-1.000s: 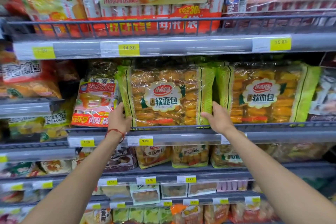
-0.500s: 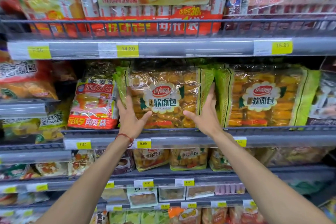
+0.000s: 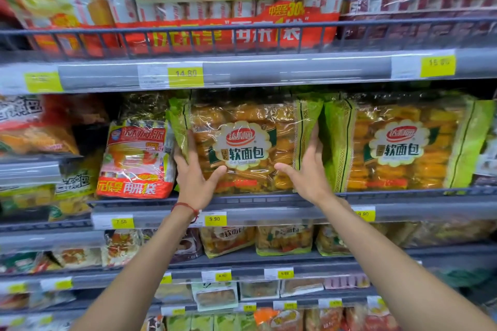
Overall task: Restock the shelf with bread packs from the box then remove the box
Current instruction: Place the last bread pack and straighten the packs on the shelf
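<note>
On the middle shelf, the held bread pack stands between a second bread pack right and a snack bag left.

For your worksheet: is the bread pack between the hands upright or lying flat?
Upright: the bread pack stands on its lower edge, label facing out.

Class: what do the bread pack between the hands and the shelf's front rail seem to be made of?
Bread pack: thin glossy plastic film, clear in the middle; glare, creases, rolls visible through it. Front rail: probably grey painted metal, matte; thin rigid bars.
</note>
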The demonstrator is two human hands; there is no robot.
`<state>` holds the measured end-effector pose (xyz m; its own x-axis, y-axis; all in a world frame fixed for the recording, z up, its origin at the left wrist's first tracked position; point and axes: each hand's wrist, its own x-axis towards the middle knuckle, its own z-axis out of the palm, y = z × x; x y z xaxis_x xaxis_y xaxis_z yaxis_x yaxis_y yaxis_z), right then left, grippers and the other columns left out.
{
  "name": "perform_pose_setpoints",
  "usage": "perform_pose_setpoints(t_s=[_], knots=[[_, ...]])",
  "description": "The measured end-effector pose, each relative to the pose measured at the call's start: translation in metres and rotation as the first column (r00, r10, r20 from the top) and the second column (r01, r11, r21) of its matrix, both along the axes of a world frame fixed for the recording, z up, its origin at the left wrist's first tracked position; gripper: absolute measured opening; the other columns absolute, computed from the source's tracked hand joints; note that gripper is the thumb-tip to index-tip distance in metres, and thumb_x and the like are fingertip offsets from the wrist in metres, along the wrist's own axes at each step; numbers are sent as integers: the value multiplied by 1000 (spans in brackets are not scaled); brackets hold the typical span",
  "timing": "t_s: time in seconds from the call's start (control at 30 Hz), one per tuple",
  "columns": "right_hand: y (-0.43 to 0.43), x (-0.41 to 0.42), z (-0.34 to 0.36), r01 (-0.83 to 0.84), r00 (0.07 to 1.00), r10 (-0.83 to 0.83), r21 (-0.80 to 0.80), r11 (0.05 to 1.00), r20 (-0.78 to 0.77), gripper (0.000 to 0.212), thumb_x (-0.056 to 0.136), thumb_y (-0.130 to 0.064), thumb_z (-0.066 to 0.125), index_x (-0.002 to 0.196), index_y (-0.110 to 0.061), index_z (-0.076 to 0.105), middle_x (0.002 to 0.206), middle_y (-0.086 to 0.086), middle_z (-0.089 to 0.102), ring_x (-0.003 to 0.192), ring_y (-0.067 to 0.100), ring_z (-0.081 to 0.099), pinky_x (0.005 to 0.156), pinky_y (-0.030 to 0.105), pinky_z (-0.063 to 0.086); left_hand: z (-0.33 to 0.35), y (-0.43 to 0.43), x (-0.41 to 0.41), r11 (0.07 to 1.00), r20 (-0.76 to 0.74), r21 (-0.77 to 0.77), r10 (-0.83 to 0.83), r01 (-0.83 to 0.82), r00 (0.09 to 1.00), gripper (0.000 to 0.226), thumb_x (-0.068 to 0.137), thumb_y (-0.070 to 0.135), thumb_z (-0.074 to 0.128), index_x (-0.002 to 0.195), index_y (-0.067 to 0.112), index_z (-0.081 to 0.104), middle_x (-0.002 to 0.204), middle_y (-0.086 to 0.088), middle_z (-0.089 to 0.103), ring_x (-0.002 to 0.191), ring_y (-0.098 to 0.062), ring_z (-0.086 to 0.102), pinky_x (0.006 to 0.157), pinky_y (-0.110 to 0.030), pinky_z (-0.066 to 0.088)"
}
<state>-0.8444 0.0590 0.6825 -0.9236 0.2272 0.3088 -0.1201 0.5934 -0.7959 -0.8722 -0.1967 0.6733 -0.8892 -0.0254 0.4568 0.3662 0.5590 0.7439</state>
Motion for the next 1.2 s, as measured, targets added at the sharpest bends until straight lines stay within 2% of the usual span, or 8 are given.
perform_pose_setpoints(t_s=[0.17, 0.27, 0.4, 0.53, 0.7, 0.93, 1.03, 1.2], knots=[[4, 7, 0, 46, 998, -44, 32, 998, -55, 131, 80, -48, 84, 158, -41, -22, 171, 5, 8, 153, 26, 30, 116, 41, 34, -3, 15, 11, 977, -79, -89, 189, -196, 979, 101, 86, 51, 68, 157, 34, -1, 163, -20, -9, 152, -35, -1, 119, -47, 14], [14, 17, 2, -7, 998, 7, 6, 1000, -67, 119, 87, -39, 79, 160, -41, -15, 172, 4, 12, 153, 23, 30, 119, 39, 29, -2, 35, 21, 937, -73, -111, 324, -330, 943, 89, 90, 34, 69, 158, 19, 15, 162, -23, -5, 151, -36, -3, 120, -53, 12], [41, 38, 6, -56, 991, 61, 39, 998, -116, 73, 100, -35, 65, 161, -24, 26, 159, -6, 36, 145, 13, 38, 120, 32, 32, 2, 82, 37, 911, -181, -85, 385, -404, 905, 69, 87, 17, 64, 149, 15, 35, 162, -17, 7, 149, -37, 8, 118, -56, 17], [88, 56, 13, -60, 958, 59, 4, 998, -282, 22, 104, -22, 60, 124, -17, 69, 116, -9, 64, 101, 4, 62, 90, 21, 52, 19, 156, 54, 968, -295, -3, 241, -253, 925, 47, 90, 8, 59, 136, 16, 50, 145, -12, 37, 136, -27, 30, 114, -44, 26], [169, 70, 23, 30, 934, -43, -42, 999, -355, 17, 103, -17, 58, 114, -19, 71, 108, -13, 67, 97, -13, 57, 83, 1, 39, 37, 247, 66, 998, -288, 2, 57, -59, 956, 29, 94, 7, 55, 124, 10, 56, 118, 0, 53, 107, -15, 52, 95, -33, 45], [269, 68, 36, 201, 889, -197, -32, 979, -413, 18, 99, -12, 60, 115, -12, 67, 113, -6, 62, 113, 18, 53, 94, 20, 35, 55, 327, 58, 976, 47, 98, 189, -193, 981, 56, 101, 19, 47, 147, -8, 28, 152, -26, 33, 142, -33, 30, 112, -26, 17], [295, 63, 41, 285, 873, -282, -52, 957, -397, 21, 96, -14, 59, 117, -11, 62, 120, 6, 55, 120, 25, 49, 98, 25, 31, 58, 338, 48, 940, 58, 228, 247, -254, 967, 52, 97, 16, 45, 143, -5, 33, 141, -25, 47, 130, -38, 45, 111, -44, 35], [309, 64, 44, 367, 825, -379, -113, 923, -420, 30, 95, -14, 58, 125, -12, 57, 130, 5, 49, 126, 21, 44, 101, 26, 29, 62, 344, 37, 906, 19, 297, 311, -302, 950, 45, 104, 21, 36, 145, 4, 37, 136, -18, 54, 124, -33, 52, 105, -41, 40]])
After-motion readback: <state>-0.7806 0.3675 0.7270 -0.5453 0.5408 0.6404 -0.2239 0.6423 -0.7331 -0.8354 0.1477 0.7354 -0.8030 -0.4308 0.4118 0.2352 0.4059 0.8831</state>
